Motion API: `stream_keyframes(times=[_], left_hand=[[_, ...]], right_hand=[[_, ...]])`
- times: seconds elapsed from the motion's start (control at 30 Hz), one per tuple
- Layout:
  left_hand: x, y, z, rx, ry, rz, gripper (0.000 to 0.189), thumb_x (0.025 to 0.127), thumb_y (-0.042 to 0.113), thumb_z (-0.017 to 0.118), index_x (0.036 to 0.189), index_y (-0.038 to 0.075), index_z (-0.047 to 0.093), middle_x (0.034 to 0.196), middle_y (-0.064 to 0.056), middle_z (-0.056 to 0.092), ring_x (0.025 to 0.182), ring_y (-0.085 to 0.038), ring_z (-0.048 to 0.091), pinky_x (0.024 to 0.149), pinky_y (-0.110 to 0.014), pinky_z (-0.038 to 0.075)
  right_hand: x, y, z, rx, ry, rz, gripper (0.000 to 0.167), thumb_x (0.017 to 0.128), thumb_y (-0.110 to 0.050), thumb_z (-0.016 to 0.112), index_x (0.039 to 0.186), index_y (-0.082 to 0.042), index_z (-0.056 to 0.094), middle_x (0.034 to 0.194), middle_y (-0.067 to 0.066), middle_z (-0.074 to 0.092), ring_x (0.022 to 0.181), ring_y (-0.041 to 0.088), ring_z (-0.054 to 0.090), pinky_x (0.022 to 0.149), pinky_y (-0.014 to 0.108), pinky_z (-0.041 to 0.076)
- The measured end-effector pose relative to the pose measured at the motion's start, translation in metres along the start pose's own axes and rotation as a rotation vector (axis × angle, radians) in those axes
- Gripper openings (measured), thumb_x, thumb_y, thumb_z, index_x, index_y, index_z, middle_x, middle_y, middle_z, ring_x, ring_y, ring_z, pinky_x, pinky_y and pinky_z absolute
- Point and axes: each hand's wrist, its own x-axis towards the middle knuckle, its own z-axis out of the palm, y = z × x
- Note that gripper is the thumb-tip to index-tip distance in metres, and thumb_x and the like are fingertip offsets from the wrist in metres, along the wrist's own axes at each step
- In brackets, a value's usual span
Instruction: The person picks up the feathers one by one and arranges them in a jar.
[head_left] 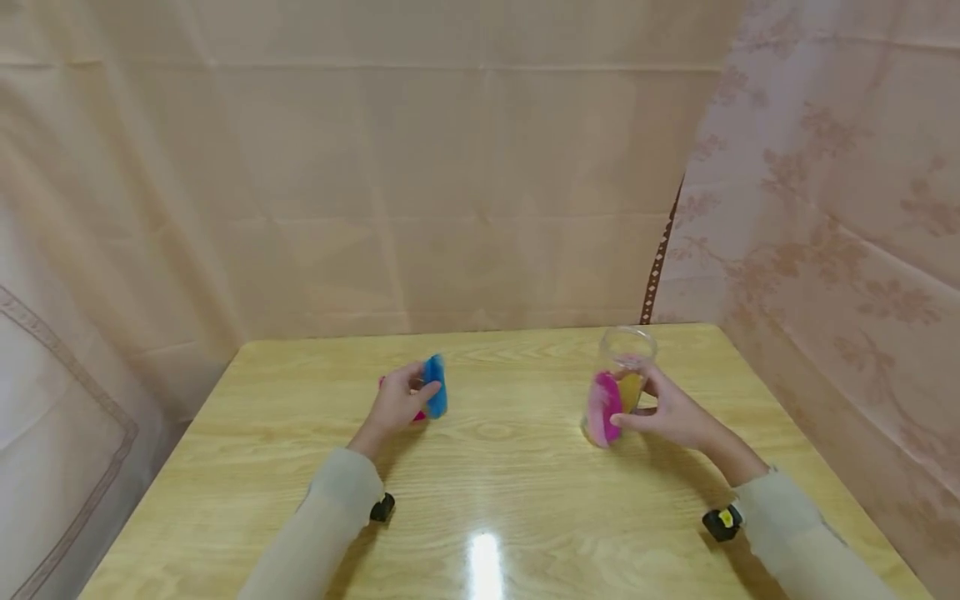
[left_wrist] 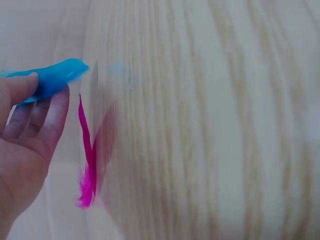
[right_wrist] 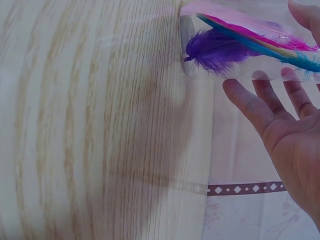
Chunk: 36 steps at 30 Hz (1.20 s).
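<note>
Near the table's left middle, my left hand (head_left: 396, 404) pinches a bright blue feather (head_left: 436, 392) between thumb and fingers, held up off the table. In the left wrist view, a magenta feather (left_wrist: 87, 145) lies on the tabletop just beyond that hand, partly behind it in the head view. Toward the right, my right hand (head_left: 675, 412) grips a clear jar (head_left: 628, 337) that stands upright with its mouth up. Inside it are a pale pink feather, a magenta one and a yellow one; the right wrist view also shows a purple feather (right_wrist: 220, 50) and a blue feather (right_wrist: 250, 44).
The wooden table (head_left: 510, 475) has a bright light reflection near its front edge. Beige cloth (head_left: 480, 167) hangs behind the table, and a floral curtain (head_left: 847, 208) hangs along the right. Each wrist wears a small black device.
</note>
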Motion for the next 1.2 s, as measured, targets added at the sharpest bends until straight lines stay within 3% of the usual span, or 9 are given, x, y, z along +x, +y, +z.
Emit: stream_keyframes(times=[0.13,0.43,0.9,1.03,1.2], left_hand=[[0.002,0.0,0.002,-0.031,-0.004,0.02,0.015,0.099,0.006,0.066,0.111,-0.001,0.069,0.103,-0.013,0.072,0.098,-0.032,0.068,0.088,-0.046,0.057],[0.005,0.007,0.003,-0.142,-0.052,-0.062,0.016,0.104,0.01,0.059,0.115,0.001,0.066,0.102,-0.011,0.068,0.099,-0.027,0.067,0.088,-0.038,0.058],[0.007,0.016,0.003,-0.215,-0.098,-0.101,0.025,0.104,0.009,0.058,0.126,-0.002,0.063,0.114,-0.017,0.066,0.098,-0.031,0.072,0.083,-0.044,0.06],[0.006,0.019,0.005,-0.197,-0.108,-0.109,0.025,0.104,0.01,0.059,0.125,-0.001,0.064,0.113,-0.017,0.068,0.093,-0.032,0.073,0.069,-0.044,0.062],[0.005,0.021,0.009,-0.233,-0.121,-0.113,0.04,0.104,0.007,0.057,0.142,-0.004,0.049,0.121,-0.022,0.067,0.103,-0.037,0.071,0.073,-0.041,0.062]], right_hand=[[0.001,-0.002,0.0,-0.004,-0.003,-0.002,0.084,0.085,-0.006,0.083,0.152,-0.013,0.032,0.137,0.021,0.047,0.129,0.052,0.044,0.085,0.038,0.059],[0.001,-0.002,-0.003,0.009,-0.017,0.026,0.084,0.086,-0.008,0.082,0.152,-0.015,0.031,0.139,0.02,0.046,0.132,0.052,0.04,0.087,0.039,0.058],[0.001,0.0,0.002,0.002,0.003,0.001,0.084,0.085,-0.005,0.082,0.151,-0.011,0.03,0.138,0.021,0.047,0.127,0.053,0.045,0.082,0.039,0.06],[0.001,0.0,0.002,-0.011,0.008,-0.005,0.083,0.086,-0.004,0.082,0.151,-0.01,0.03,0.137,0.02,0.047,0.126,0.053,0.046,0.081,0.038,0.06],[0.0,0.001,0.002,-0.018,0.013,-0.005,0.081,0.085,-0.004,0.082,0.149,-0.011,0.032,0.136,0.018,0.048,0.125,0.052,0.047,0.081,0.039,0.06]])
